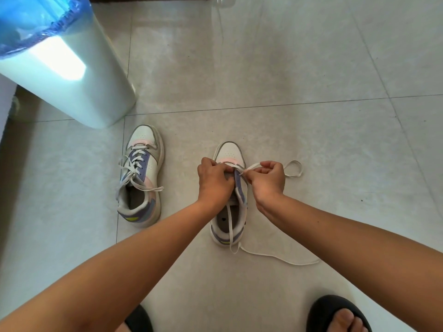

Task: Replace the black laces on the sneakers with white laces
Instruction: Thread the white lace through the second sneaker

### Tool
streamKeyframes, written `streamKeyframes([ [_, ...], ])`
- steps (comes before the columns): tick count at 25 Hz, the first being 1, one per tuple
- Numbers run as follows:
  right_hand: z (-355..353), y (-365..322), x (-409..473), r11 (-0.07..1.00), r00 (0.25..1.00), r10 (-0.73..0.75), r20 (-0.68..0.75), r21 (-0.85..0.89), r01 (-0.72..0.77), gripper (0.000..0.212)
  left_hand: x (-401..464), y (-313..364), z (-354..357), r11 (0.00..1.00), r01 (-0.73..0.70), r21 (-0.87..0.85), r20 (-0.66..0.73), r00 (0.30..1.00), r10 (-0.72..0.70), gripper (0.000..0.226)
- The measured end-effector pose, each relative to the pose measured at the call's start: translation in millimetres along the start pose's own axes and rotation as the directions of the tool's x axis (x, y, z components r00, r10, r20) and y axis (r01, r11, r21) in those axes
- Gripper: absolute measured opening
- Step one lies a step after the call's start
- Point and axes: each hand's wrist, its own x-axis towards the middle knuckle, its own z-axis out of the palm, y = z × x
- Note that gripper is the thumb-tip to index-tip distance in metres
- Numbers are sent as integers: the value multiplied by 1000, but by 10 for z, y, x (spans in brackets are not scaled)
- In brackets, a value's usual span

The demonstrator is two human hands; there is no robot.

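Two white, purple and pink sneakers stand on the tiled floor, toes pointing away from me. The left sneaker (141, 173) is fully threaded with a white lace, its ends loose. My left hand (214, 180) grips the front eyelet area of the right sneaker (229, 212). My right hand (268, 179) pinches the white lace (293, 168) near the front eyelets; a loop of it lies on the floor to the right. The lace's other part runs back through the shoe's opening and trails over the floor behind the heel. No black lace is in view.
A white bin (72, 68) with a blue plastic liner stands at the upper left, close to the left sneaker. My feet in black slippers (335, 315) show at the bottom edge. Pale floor tiles (287, 68) stretch beyond and to the right.
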Motion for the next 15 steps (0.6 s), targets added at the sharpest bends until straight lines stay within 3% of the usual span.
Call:
streamKeyframes([
  [4,18,-3,5,999,1000,13,22,39,-14,42,-57,-17,73,1000,2,18,-62,998,0,17],
  [9,53,-36,-2,995,996,-79,38,-64,81,42,-50,-7,126,1000,0,-21,-83,997,-2,18],
  [15,-8,-39,-23,996,996,-56,68,-66,60,48,-58,-12,164,990,-28,140,-82,996,40,19],
])
